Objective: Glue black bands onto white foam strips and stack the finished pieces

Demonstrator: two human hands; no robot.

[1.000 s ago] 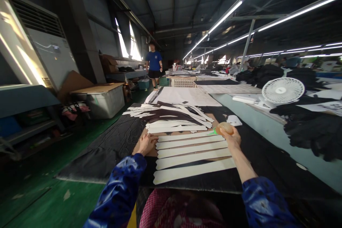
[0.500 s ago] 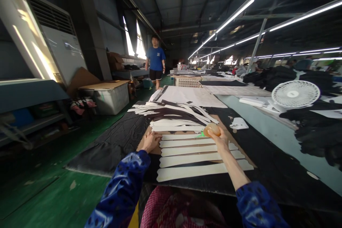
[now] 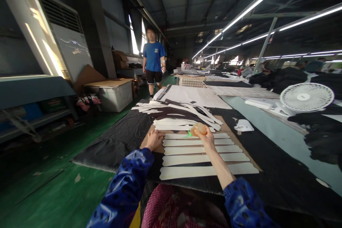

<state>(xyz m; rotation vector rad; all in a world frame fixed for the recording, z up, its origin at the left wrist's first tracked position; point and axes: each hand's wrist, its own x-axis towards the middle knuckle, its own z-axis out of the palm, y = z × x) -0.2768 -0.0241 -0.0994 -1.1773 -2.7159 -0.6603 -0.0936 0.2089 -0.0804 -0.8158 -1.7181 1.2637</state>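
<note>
My right hand (image 3: 207,139) is closed around a rounded amber bottle (image 3: 198,129). The bottle is tilted, and its green tip (image 3: 189,134) points down and left at the farthest of several pale strips (image 3: 203,149) laid in a row. Fingers of my left hand (image 3: 154,139) lie stretched out at the left end of that strip; whether they press on it is hard to tell. Just beyond both hands is a loose pile of white and dark strips (image 3: 179,114).
Brown cardboard (image 3: 240,146) lies under the strips on a black-covered table (image 3: 112,142). A crumpled white piece (image 3: 243,125) lies to the right. A white fan (image 3: 306,97) stands farther right. A person in a blue shirt (image 3: 154,57) is in the aisle beyond.
My right hand has moved left along the far strip with the bottle. My left hand stays at the strip ends. The person in the aisle has come closer, and the view has shifted slightly.
</note>
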